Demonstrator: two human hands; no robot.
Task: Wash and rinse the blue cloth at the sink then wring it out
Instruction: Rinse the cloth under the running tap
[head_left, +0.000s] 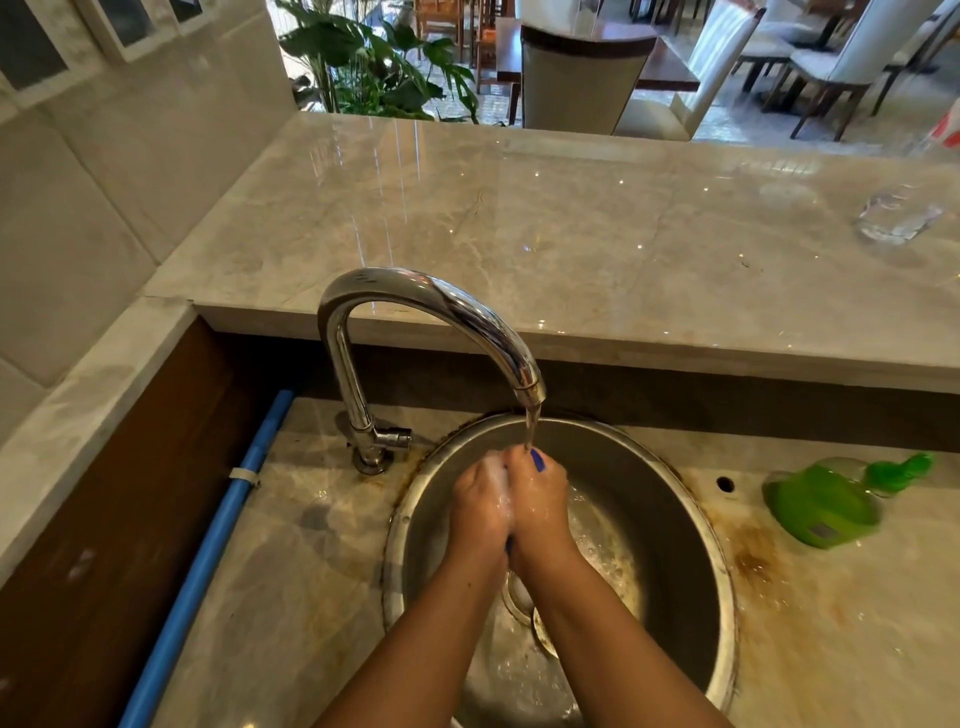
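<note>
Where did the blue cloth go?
The blue cloth is squeezed between the left hand and the right hand, under the tap's water, over the sink.

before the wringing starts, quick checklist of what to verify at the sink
1. Water running from the faucet: ok.
2. Blue cloth gripped by left hand and right hand: ok, mostly hidden.
3. Hands over the sink: ok.
4. Suds rinsed out: not ok, foam shows between the hands.
5. Drain clear: cannot tell.
6. Green bottle clear of the basin: ok, lying on the counter.
</note>
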